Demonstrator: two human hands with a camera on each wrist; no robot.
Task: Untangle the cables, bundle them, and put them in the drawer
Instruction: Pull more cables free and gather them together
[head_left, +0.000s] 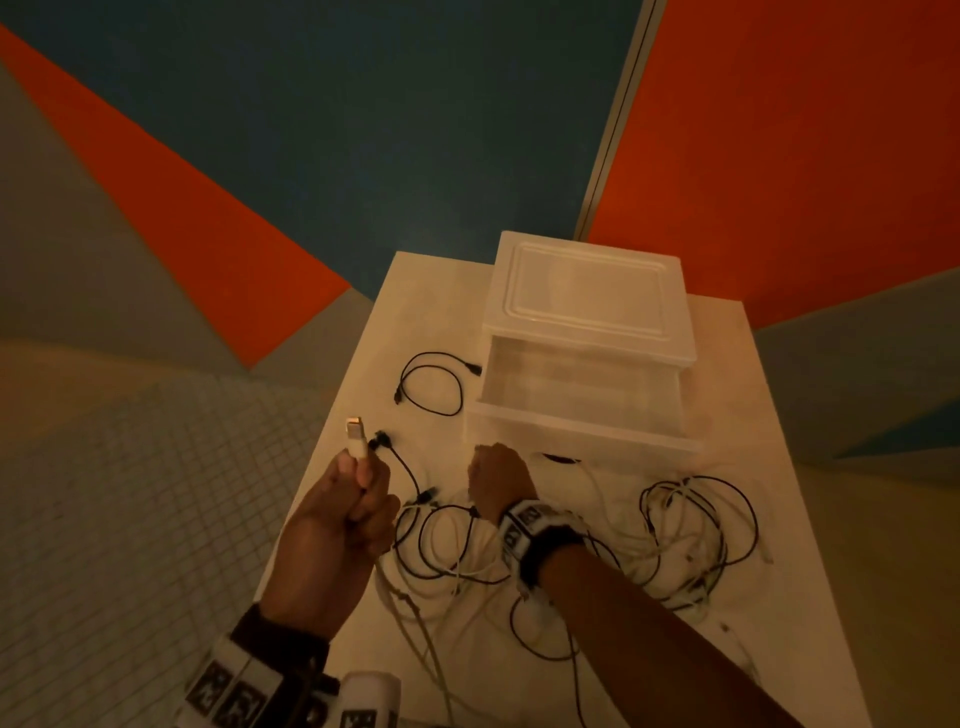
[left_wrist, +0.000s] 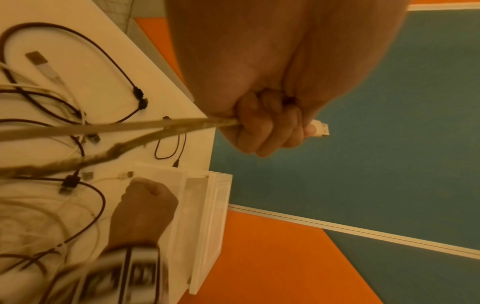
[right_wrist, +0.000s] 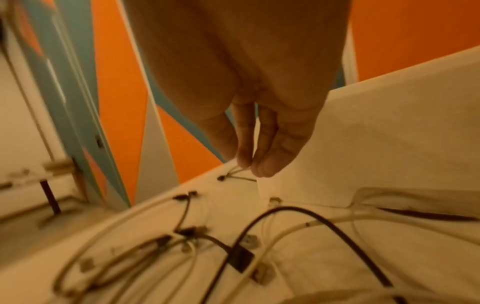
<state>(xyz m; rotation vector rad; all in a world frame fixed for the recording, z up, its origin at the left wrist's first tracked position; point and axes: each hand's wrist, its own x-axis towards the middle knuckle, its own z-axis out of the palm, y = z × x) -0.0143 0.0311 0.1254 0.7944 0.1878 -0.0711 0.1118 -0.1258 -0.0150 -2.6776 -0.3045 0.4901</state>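
My left hand (head_left: 353, 509) is raised over the table's left edge and grips a white USB cable in a fist. Its plug (head_left: 356, 441) sticks out above my fingers (left_wrist: 265, 131), and the cord (left_wrist: 130, 127) runs taut back down to the pile. My right hand (head_left: 498, 478) hovers just in front of the open drawer (head_left: 571, 400). Its fingers (right_wrist: 267, 148) point down, nearly straight and bunched at the tips, and I see nothing held in them. Tangled black and white cables (head_left: 447, 545) lie between my arms, with a second heap (head_left: 691, 530) on the right.
A translucent white drawer unit (head_left: 587, 291) stands at the back of the white table (head_left: 395, 322). One short black cable (head_left: 431, 384) lies looped on its own left of the drawer. The table's left edge drops to a tiled floor (head_left: 130, 493).
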